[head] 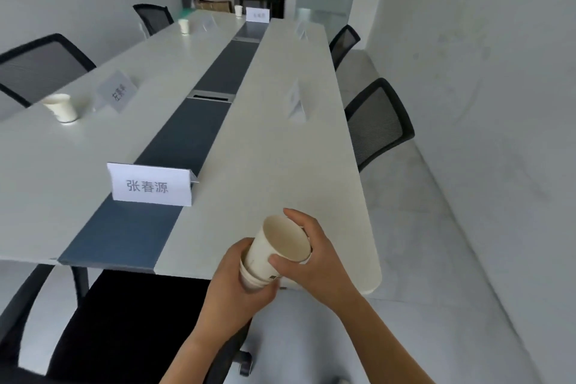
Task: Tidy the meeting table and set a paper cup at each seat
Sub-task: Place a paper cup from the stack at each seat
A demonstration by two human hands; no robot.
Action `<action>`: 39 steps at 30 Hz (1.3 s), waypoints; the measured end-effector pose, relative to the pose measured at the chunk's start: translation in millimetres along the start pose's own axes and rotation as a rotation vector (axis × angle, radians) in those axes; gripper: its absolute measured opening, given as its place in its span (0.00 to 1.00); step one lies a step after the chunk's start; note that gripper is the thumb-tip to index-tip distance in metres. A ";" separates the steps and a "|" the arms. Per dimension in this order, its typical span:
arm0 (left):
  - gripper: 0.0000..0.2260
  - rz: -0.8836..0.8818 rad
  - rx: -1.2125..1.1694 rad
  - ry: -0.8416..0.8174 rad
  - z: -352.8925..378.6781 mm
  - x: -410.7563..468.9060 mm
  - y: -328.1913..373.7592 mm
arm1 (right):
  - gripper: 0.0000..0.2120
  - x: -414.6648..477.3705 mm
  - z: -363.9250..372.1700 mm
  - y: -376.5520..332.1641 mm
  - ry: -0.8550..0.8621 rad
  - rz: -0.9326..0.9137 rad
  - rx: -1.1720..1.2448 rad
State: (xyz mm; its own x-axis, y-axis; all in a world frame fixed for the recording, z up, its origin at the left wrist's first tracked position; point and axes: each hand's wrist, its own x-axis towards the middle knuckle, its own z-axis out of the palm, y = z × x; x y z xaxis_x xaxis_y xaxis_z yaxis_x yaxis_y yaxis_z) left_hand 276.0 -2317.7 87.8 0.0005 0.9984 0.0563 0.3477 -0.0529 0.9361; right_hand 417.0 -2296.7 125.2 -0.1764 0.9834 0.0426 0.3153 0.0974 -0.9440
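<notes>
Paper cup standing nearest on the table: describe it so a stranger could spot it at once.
Follow the left side of the white meeting table with the dark centre strip. By the nearest mesh chair, left of an angled name card, stands the paper cup. It is nearer than the two other standing cups, and single, unlike the stack in the left hand and right hand.

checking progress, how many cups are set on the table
3: near-left cup, mid-left cup, far-end cup. Left hand and right hand hold a stack. None seems hidden.
</notes>
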 end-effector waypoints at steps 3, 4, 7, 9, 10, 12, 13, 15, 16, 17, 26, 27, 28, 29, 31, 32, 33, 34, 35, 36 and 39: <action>0.24 -0.020 0.017 0.078 11.8 11.9 4.6 | 0.28 17.7 -14.0 5.4 -0.062 -0.035 -0.004; 0.24 -0.027 0.022 0.101 18.0 16.1 6.4 | 0.28 23.4 -20.6 7.1 -0.078 -0.048 -0.011; 0.25 -0.068 0.012 0.144 45.9 29.4 13.8 | 0.28 38.1 -48.4 14.6 -0.129 -0.073 -0.038; 0.26 -0.091 0.002 0.170 68.2 38.2 20.2 | 0.28 47.6 -71.3 21.4 -0.158 -0.084 -0.046; 0.25 -0.096 0.002 0.186 79.1 42.2 23.7 | 0.28 52.6 -82.7 24.9 -0.170 -0.088 -0.047; 0.25 -0.109 -0.005 0.223 100.1 48.3 29.8 | 0.28 61.7 -101.9 32.5 -0.197 -0.092 -0.054; 0.25 -0.122 -0.013 0.242 109.8 50.3 31.9 | 0.28 65.3 -109.8 36.4 -0.216 -0.091 -0.057; 0.24 -0.170 -0.034 0.271 125.3 51.5 33.4 | 0.28 70.6 -122.1 43.0 -0.255 -0.094 -0.064; 0.24 -0.195 -0.046 0.281 130.6 50.8 33.1 | 0.28 72.6 -126.7 46.0 -0.273 -0.098 -0.067; 0.24 -0.219 -0.054 0.290 134.4 49.5 31.6 | 0.28 74.8 -130.4 48.8 -0.286 -0.103 -0.067; 0.36 -0.390 0.034 0.487 113.5 32.6 10.8 | 0.28 109.1 -119.2 81.2 -0.280 -0.066 -0.044; 0.37 -0.403 0.027 0.508 108.6 31.4 11.3 | 0.29 112.8 -114.2 85.9 -0.284 -0.056 -0.073; 0.37 -0.409 0.020 0.527 103.9 30.0 11.7 | 0.29 116.5 -109.0 90.7 -0.287 -0.049 -0.107; 0.38 -0.415 0.015 0.547 99.1 28.4 10.9 | 0.30 120.3 -103.7 95.4 -0.291 -0.043 -0.144; 0.39 -0.415 0.006 0.586 89.2 23.7 7.3 | 0.31 127.1 -91.9 102.8 -0.301 -0.028 -0.204; 0.38 -0.409 0.002 0.601 84.5 21.3 5.6 | 0.31 130.0 -85.3 105.7 -0.308 -0.022 -0.226; 0.38 -0.407 -0.003 0.615 80.7 18.6 4.3 | 0.32 132.3 -78.3 108.4 -0.317 -0.019 -0.249; 0.37 -0.406 -0.005 0.627 77.3 16.4 3.2 | 0.32 134.4 -71.2 110.6 -0.327 -0.021 -0.273; 0.35 -0.406 -0.005 0.642 74.2 14.0 1.9 | 0.32 136.2 -63.5 112.6 -0.337 -0.027 -0.299; 0.33 -0.403 -0.003 0.657 71.2 11.9 0.4 | 0.32 138.1 -55.8 114.1 -0.344 -0.033 -0.326; 0.29 -0.378 -0.006 0.692 61.7 8.2 -3.7 | 0.31 146.5 -34.8 116.9 -0.336 -0.046 -0.393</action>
State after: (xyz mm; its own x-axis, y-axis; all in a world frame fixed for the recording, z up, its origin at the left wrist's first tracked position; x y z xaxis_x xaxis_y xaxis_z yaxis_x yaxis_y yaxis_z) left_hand 332.6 -2308.2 63.3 -0.7014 0.7098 -0.0644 0.2026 0.2852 0.9368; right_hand 460.5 -2135.9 32.5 -0.4673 0.8798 -0.0873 0.6154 0.2528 -0.7466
